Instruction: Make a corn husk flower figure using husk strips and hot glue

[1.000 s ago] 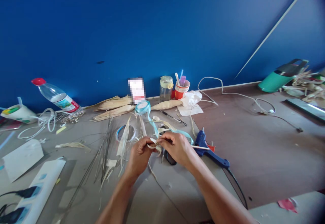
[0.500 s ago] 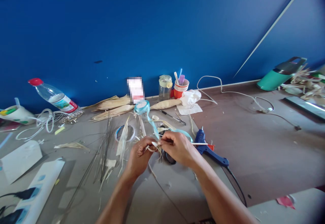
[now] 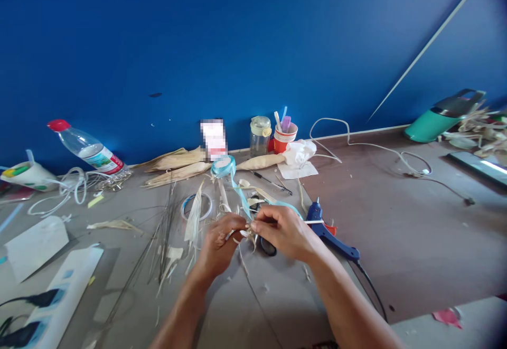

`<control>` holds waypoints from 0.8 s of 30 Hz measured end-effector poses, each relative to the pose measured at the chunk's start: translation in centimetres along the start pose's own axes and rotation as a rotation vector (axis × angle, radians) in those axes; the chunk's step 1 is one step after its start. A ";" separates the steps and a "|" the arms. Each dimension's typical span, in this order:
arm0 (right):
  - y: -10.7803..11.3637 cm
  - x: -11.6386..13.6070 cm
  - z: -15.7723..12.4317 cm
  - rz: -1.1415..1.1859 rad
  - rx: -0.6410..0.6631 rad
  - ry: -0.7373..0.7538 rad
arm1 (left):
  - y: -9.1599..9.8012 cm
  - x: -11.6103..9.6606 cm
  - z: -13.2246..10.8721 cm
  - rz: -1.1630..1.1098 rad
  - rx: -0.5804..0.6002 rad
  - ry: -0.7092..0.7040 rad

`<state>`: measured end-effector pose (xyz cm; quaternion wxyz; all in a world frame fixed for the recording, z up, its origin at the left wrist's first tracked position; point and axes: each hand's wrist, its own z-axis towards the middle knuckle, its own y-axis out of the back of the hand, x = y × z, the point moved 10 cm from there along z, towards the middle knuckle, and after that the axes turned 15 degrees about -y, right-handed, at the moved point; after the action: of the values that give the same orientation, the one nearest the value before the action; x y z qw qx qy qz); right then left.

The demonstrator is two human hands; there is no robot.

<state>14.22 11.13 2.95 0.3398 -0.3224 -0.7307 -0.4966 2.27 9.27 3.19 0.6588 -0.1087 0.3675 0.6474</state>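
Observation:
My left hand (image 3: pixel 222 241) and my right hand (image 3: pixel 283 231) meet above the table, fingertips almost touching. Both pinch a small bunch of pale, curled corn husk (image 3: pixel 246 234), partly hidden by the fingers. Just beneath my right hand lie scissors with black handles (image 3: pixel 268 247), mostly covered. A blue glue gun (image 3: pixel 332 241) rests to the right of that hand, a white stick behind it. Light-blue ribbon (image 3: pixel 240 197) trails from its roll (image 3: pixel 222 166) down behind my hands. Left of them, a dry husk piece (image 3: pixel 193 219) lies across a roll of tape (image 3: pixel 185 209).
Thin dark wires (image 3: pixel 163 243) and a power strip (image 3: pixel 65 291) lie at left. Along the blue wall stand a leaning plastic bottle (image 3: pixel 97 151), a lidded jar (image 3: pixel 260 137), paper cups (image 3: pixel 285 140) and a green flask (image 3: pixel 430 124). A white cable (image 3: pixel 380 145) crosses the right side.
The fingers have shifted slightly, and the husk bunch is turned and sits a little lower between them. The whole view has moved a little.

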 end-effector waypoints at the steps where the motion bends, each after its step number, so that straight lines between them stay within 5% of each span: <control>1: 0.0 0.1 0.0 0.009 0.008 0.003 | -0.1 0.0 0.0 -0.003 0.006 -0.004; 24: 1.7 -0.1 -0.7 0.089 0.045 -0.047 | 0.4 0.4 -0.3 0.054 -0.019 0.048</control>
<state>15.81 11.00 3.92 0.3517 -0.3585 -0.7342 -0.4569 1.76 9.43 2.88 0.6310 -0.1206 0.3801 0.6655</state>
